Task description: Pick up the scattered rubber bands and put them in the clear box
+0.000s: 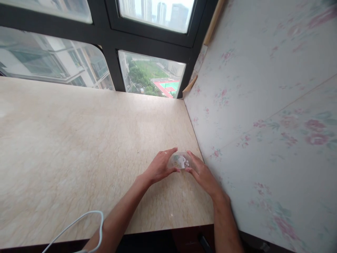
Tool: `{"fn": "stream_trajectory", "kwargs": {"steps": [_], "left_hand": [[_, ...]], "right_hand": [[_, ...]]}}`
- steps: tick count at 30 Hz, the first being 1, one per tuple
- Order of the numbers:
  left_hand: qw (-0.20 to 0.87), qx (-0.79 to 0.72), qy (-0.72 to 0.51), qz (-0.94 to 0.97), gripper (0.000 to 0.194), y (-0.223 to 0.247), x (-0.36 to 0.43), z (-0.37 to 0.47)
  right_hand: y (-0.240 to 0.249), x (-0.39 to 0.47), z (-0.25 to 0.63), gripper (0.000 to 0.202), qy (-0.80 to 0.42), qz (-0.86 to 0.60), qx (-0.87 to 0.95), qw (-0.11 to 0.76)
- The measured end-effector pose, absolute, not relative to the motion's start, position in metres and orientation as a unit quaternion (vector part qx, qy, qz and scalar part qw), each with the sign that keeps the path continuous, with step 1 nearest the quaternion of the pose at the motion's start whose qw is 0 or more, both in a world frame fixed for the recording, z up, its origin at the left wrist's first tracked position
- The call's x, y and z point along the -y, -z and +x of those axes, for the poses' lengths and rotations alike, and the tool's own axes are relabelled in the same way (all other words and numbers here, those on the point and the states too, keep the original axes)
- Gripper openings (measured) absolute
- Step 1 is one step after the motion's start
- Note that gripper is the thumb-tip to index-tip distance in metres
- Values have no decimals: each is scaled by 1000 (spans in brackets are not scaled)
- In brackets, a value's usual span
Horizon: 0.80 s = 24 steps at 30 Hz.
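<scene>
At five o'clock, my left hand [157, 168] and right hand [204, 175] clasp the clear box [182, 161], fingers [171, 151] part-open around its ends.

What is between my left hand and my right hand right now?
A small clear box with a printed pattern, gripped at its ends by the left hand and right hand; the head view shows this.
</scene>
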<state>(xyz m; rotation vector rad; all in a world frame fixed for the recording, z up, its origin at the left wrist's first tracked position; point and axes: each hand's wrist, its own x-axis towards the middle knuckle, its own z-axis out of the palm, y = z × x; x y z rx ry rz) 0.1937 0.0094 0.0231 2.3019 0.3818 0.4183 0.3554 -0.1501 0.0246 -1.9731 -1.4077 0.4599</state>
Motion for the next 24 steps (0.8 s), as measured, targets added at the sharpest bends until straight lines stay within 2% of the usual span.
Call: {"fn": "stream_trajectory", "kwargs": {"steps": [18,24], "left_hand": [[392,-151,-158,894,71,-11,-9,198],[379,-153,-151,900,69,-15,-7,200]], "right_hand": [[-19,145,355,61,-226,-759,501,348],[-14,145,357,53,-229,-734,518,375]]}}
